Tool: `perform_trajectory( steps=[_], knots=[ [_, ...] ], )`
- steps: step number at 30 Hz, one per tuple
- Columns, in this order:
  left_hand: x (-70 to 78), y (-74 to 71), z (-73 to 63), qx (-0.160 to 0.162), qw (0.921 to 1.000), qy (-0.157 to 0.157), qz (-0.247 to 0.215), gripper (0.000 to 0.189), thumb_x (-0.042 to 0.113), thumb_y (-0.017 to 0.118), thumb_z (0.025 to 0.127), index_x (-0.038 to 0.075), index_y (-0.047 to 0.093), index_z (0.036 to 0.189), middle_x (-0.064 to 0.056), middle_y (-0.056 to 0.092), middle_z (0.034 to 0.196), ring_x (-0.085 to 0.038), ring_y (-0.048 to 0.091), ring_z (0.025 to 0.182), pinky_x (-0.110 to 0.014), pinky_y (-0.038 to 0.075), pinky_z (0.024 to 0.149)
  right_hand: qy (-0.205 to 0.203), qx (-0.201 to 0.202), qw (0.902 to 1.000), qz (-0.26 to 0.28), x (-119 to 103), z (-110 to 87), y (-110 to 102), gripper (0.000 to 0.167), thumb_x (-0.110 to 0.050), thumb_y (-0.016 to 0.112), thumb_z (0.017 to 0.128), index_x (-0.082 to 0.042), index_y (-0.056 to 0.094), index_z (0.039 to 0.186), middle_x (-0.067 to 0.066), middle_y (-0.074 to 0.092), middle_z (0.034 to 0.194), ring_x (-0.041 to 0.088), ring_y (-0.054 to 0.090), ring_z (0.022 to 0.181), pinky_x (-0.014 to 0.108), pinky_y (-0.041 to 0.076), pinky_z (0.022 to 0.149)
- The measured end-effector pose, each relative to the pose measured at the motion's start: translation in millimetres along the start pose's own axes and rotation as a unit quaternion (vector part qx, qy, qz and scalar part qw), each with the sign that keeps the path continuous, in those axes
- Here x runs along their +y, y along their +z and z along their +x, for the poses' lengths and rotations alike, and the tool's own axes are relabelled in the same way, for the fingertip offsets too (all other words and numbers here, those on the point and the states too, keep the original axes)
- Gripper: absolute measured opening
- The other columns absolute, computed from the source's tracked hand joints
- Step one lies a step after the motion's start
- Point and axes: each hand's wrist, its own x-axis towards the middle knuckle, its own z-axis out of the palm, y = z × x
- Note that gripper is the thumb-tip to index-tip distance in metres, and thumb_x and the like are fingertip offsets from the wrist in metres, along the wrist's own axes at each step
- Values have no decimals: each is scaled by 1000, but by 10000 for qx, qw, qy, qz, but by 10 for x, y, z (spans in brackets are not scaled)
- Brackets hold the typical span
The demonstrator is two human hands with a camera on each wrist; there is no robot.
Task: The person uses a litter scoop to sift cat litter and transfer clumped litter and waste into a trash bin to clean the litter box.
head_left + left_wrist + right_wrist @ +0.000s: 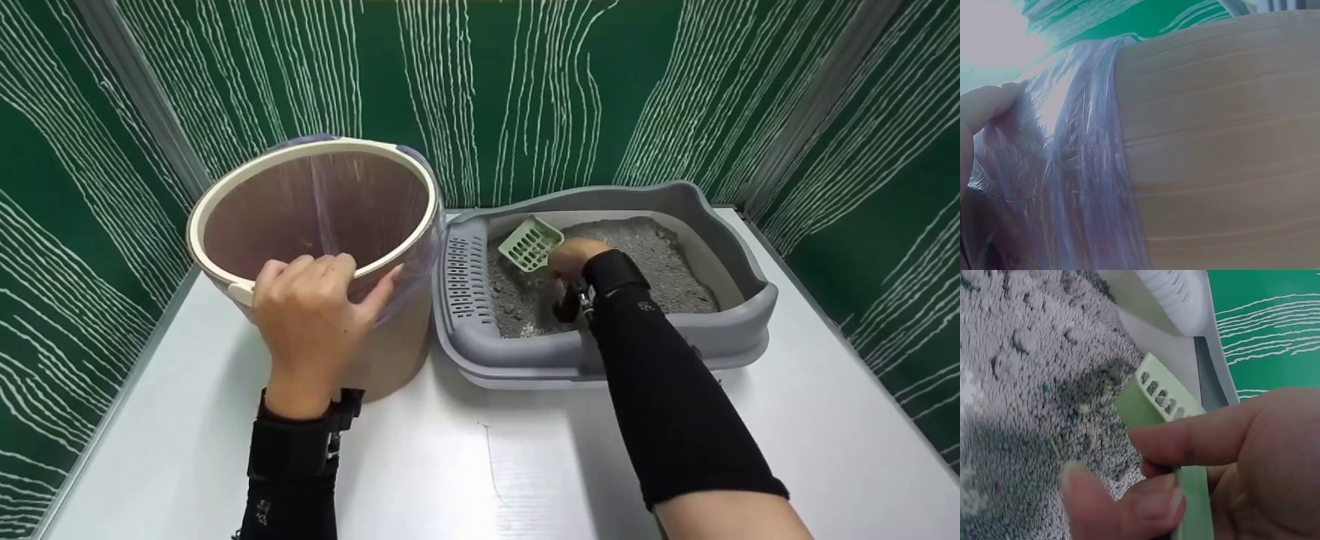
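In the head view my left hand (311,319) grips the near rim of a beige trash bin (382,356), fingers over the edge and thumb outside. A thin purple-tinted plastic bag (1092,146) lines the bin and folds down over its outside. My right hand (576,256) holds a light green litter scoop (531,244) by its handle, above the grey litter box (540,352). Seen from the right wrist, the slotted scoop head tilts over grey litter (1022,343), with thumb and fingers around the handle. Whatever lies deep inside the bin is hidden.
Bin and litter box stand side by side on a white table (450,465). The box has a perforated step (466,277) at its left end and a raised back wall. Green panels (502,97) with white wavy lines enclose the table at the back and sides.
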Motion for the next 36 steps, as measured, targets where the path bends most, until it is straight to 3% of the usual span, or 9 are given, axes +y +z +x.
perform_trajectory(
  steps=[4,9,14,23,29,31,33,35,36],
  knots=[
    [3,-5,-16,9,10000,-25,47,62,49,77,94,9,40,62,-6,36,52,-32,43,49,-47,33,57,272,-393,9969,621,-9,-127,-108,27,-18,56,101,-14,50,75,-7,43,61,9,39,51,25,34,55],
    [10,0,-16,2,10000,-41,40,60,46,78,93,8,42,62,-7,38,52,-33,44,49,-47,34,57,352,-630,9954,632,17,-300,-305,19,-23,58,98,-15,51,82,-8,44,62,8,46,52,25,39,56],
    [11,2,-8,16,10000,-41,33,61,46,78,93,8,42,62,-7,39,51,-33,45,50,-48,35,58,375,-449,9937,959,-126,-576,-593,17,-28,61,102,-11,59,106,-6,51,75,10,52,63,26,46,62],
    [16,-2,-8,21,10000,-71,-3,61,47,78,93,8,44,61,-8,40,52,-33,46,50,-48,35,58,-322,257,9976,563,-985,-1068,-970,37,-30,54,110,-5,56,137,-5,52,81,7,46,63,23,46,61],
    [16,-4,-7,37,10000,-65,-18,61,48,77,93,8,43,61,-7,40,51,-33,45,49,-49,36,58,-871,876,9921,-212,-1637,-1215,-803,50,-25,50,112,-2,45,156,9,63,125,12,56,82,26,54,77],
    [16,-4,-7,38,10000,-47,-4,61,48,78,93,8,43,62,-7,40,52,-33,46,49,-49,36,58,-1306,1394,9788,-741,-1789,-1207,-646,45,-20,49,112,-2,49,153,14,64,136,15,62,89,29,57,82],
    [15,-4,-7,33,10000,-28,20,60,47,78,93,8,44,62,-8,41,52,-34,47,50,-49,36,59,-1647,2133,9464,-1783,-1916,-1181,-455,38,-12,50,110,0,55,146,16,67,133,20,65,94,33,59,82],
    [13,-2,-7,30,10000,-8,51,60,46,79,93,8,45,62,-8,42,53,-34,48,51,-49,36,59,-1813,2861,8901,-3049,-2003,-1139,-246,31,-7,53,107,0,59,136,16,68,120,23,66,91,35,60,77],
    [11,-2,-6,27,10000,1,63,59,46,79,92,7,46,63,-9,44,53,-35,49,52,-49,37,59,-1849,3211,8532,-3670,-2038,-1110,-145,26,-5,54,105,-2,60,131,14,67,111,24,65,87,34,60,71]
  ],
)
